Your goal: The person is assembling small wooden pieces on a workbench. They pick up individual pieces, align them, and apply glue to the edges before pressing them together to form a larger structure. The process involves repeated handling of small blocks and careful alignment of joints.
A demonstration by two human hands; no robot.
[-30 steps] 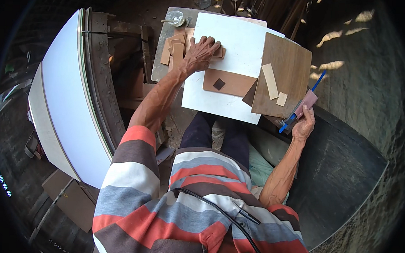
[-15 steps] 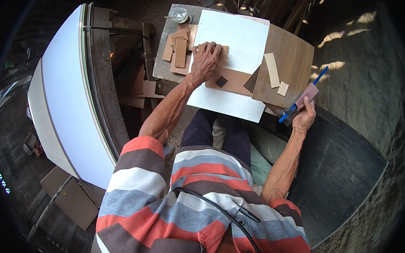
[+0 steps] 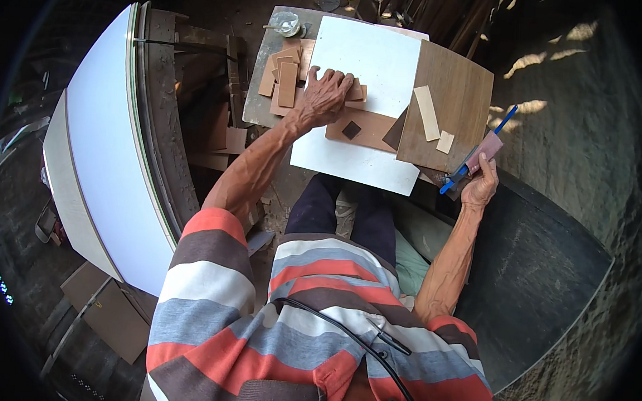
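My right hand (image 3: pixel 481 186) pinches a pinkish rectangular piece (image 3: pixel 487 147), thin blue strip (image 3: pixel 506 117) alongside, near the wooden board (image 3: pixel 459 81). Piece: probably light, stiff; best held by long edges. Left hand (image 3: pixel 327 98): fingers curled down at brown rectangular pieces (image 3: pixel 358 93) on white board (image 3: pixel 370 52); whether gripping, cannot tell.
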